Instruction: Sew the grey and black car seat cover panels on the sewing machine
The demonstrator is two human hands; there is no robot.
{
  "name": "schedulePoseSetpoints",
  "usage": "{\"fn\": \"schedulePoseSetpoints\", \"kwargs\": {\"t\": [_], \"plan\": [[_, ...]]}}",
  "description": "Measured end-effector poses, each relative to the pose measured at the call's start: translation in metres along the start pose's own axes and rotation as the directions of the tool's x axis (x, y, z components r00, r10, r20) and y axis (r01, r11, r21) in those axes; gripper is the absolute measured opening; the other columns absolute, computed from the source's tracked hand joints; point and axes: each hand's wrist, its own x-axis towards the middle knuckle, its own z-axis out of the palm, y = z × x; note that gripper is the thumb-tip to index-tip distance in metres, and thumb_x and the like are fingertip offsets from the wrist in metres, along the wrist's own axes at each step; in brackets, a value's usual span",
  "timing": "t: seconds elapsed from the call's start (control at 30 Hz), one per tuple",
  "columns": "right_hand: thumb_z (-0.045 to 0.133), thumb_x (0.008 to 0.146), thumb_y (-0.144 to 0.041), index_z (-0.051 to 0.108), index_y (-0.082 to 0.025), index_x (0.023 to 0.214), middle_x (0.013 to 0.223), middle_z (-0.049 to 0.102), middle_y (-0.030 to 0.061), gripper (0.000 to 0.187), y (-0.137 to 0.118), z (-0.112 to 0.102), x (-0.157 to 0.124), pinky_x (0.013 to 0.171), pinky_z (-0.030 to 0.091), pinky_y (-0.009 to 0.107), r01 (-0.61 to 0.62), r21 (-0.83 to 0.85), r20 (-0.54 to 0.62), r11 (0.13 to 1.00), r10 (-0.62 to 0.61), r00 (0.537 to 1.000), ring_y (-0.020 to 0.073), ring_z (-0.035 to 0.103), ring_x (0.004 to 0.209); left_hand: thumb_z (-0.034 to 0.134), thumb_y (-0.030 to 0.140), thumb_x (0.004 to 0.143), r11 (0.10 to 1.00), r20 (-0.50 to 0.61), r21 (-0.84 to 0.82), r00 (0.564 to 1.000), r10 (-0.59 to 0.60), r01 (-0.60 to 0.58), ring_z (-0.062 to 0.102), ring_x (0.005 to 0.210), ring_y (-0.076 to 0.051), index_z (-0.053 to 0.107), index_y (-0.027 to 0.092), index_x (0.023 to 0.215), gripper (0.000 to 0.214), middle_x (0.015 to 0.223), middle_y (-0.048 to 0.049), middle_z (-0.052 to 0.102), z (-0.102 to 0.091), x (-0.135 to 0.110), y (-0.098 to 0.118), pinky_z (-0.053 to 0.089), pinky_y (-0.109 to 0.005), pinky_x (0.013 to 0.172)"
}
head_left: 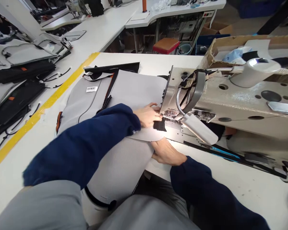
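Note:
A sewing machine stands at the right with its needle end facing the grey fabric panel. My left hand rests on that panel beside the presser foot, its fingers closed on a short black strap. At the panel's near edge is my right hand, closed on the fabric, with its fingertips hidden beneath it. More of the grey cloth drapes over the table edge toward my lap. To the left lies a joined grey piece with a white barcode label and black trim.
Yellow tape runs across the white table. Grey and black sewn pieces are piled at the left. A machine lamp hangs near the needle. Behind the machine is a cardboard box of scraps; a red stool stands farther back.

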Motion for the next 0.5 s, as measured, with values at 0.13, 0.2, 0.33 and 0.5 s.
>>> {"fn": "schedulePoseSetpoints", "kwargs": {"t": [0.13, 0.2, 0.33, 0.5], "plan": [[0.053, 0.085, -0.014, 0.053, 0.000, 0.130, 0.118, 0.063, 0.0244, 0.047, -0.023, 0.005, -0.022, 0.102, 0.043, 0.055, 0.011, -0.190, -0.033, 0.982, -0.018, 0.999, 0.0363, 0.054, 0.117, 0.057, 0.029, 0.079, 0.996, 0.138, -0.031, 0.987, -0.081, 0.086, 0.052, 0.118, -0.031, 0.061, 0.018, 0.129, 0.051, 0.125, -0.0134, 0.064, -0.018, -0.019, 0.057, 0.021, -0.061, 0.111], [0.049, 0.086, -0.007, 0.055, 0.004, 0.127, 0.116, 0.064, 0.0265, 0.043, -0.033, 0.014, -0.027, 0.106, 0.040, 0.056, -0.021, -0.346, -0.087, 0.938, -0.009, 0.996, 0.0360, 0.056, 0.116, 0.054, 0.021, 0.076, 0.978, 0.172, 0.017, 0.963, -0.207, 0.208, 0.048, 0.125, -0.032, 0.054, 0.014, 0.135, 0.060, 0.133, -0.0162, 0.059, -0.015, -0.024, 0.078, 0.020, -0.063, 0.112], [0.043, 0.090, -0.004, 0.061, 0.003, 0.121, 0.113, 0.067, 0.0271, 0.036, -0.044, 0.026, -0.026, 0.097, 0.045, 0.051, -0.085, -0.505, -0.100, 0.859, 0.039, 0.994, 0.0344, 0.060, 0.110, 0.055, 0.022, 0.073, 0.969, 0.182, 0.077, 0.953, -0.244, 0.233, 0.029, 0.142, -0.036, 0.046, 0.012, 0.142, 0.071, 0.151, -0.0150, 0.043, 0.001, -0.032, 0.096, 0.021, -0.064, 0.112], [0.044, 0.091, -0.004, 0.063, 0.003, 0.119, 0.105, 0.069, 0.0254, 0.034, -0.047, 0.020, -0.017, 0.078, 0.047, 0.045, -0.088, -0.613, -0.066, 0.785, 0.060, 0.996, 0.0352, 0.062, 0.099, 0.047, 0.019, 0.085, 0.963, 0.119, 0.153, 0.963, -0.241, 0.222, 0.039, 0.135, -0.028, 0.049, 0.019, 0.140, 0.055, 0.147, -0.0060, 0.051, 0.011, -0.044, 0.086, 0.023, -0.055, 0.112]]}}
